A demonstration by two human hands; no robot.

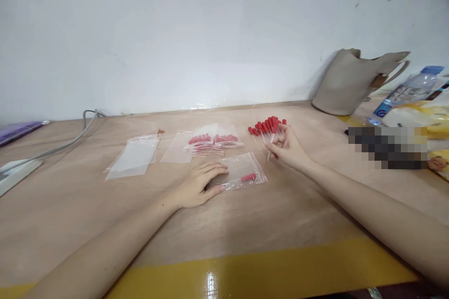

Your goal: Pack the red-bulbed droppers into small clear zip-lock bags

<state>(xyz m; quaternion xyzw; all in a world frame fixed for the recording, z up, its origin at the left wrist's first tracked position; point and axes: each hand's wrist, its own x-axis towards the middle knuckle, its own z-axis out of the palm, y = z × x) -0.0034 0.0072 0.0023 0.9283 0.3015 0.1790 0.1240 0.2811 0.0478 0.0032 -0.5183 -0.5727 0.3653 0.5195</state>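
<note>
My left hand lies open on the table, its thumb and fingers apart over the left end of a clear zip bag. One red-bulbed dropper is inside that bag, near its zip end. Farther right, my right hand pinches a dropper with a red bulb by its clear tube. Behind and beside these fingers is a pile of similar droppers, partly hidden by the hand. Between the hands, toward the wall, filled bags of red-bulbed droppers are stacked.
Flat empty bags lie on the left, near a grey cable and a white power strip. A purple packet is at far left. On the right stand a beige bag and a water bottle. A wall rises behind.
</note>
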